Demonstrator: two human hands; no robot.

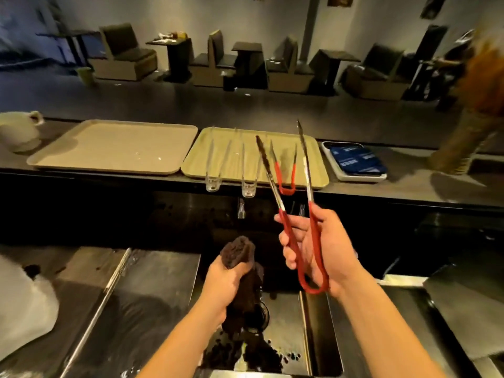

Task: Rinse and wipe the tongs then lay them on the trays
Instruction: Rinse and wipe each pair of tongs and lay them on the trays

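My right hand (319, 249) grips red-handled metal tongs (305, 203) by the handles, held above the sink with the tips spread and pointing away over the right tray. My left hand (226, 282) clutches a dark brown cloth (240, 255) above the sink. On the right tray (218, 165) lie two clear plastic tongs (214, 170) (249, 173) and a smaller red-handled pair (286, 175), their ends hanging over the near edge. The left tray (114, 145) holds only a few crumbs.
A steel sink (286, 328) with a drain and dark debris lies below my hands. A white pitcher (19, 129) stands at the counter's far left, a white tray of blue packets (354, 162) to the right, a woven vase (461, 143) beyond. White plastic (21, 301) sits at the left.
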